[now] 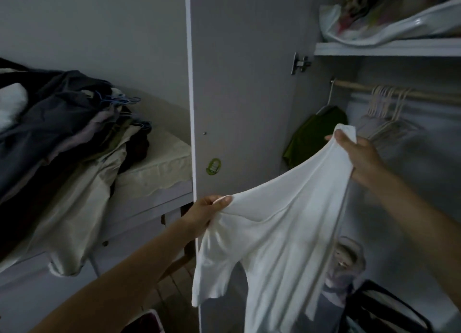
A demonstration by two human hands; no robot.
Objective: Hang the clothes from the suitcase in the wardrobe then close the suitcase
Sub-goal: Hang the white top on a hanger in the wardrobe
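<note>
While you stand at the open wardrobe (324, 138), the white shirt (279, 223) hangs between your two hands: soft, thin knit, draped in long folds, one short sleeve dangling at lower left. Your left hand (204, 211) pinches one shoulder, thumb pressed on top of the cloth, fingers curled beneath. Your right hand (359, 155) is higher and further in, fingers closed round the bunched opposite shoulder, a tuft of fabric poking above the knuckles. Cloth stretched taut between the two grips, the rest falling below.

Behind the shirt: wooden rail (399, 91), round, pale. A green garment (314, 135) hangs at its left end; a cluster of pale hangers (389, 108) sits to the right, near your right hand. Grey wardrobe door (244, 83), flat and matte, with a small green sticker (213, 166) and a metal hinge (300, 63).

Left side: heap of dark and beige clothes (64, 138) on a bed, blue hanger hooks showing. Shelf (386, 48) above carries a glossy plastic bag (389, 20).
</note>
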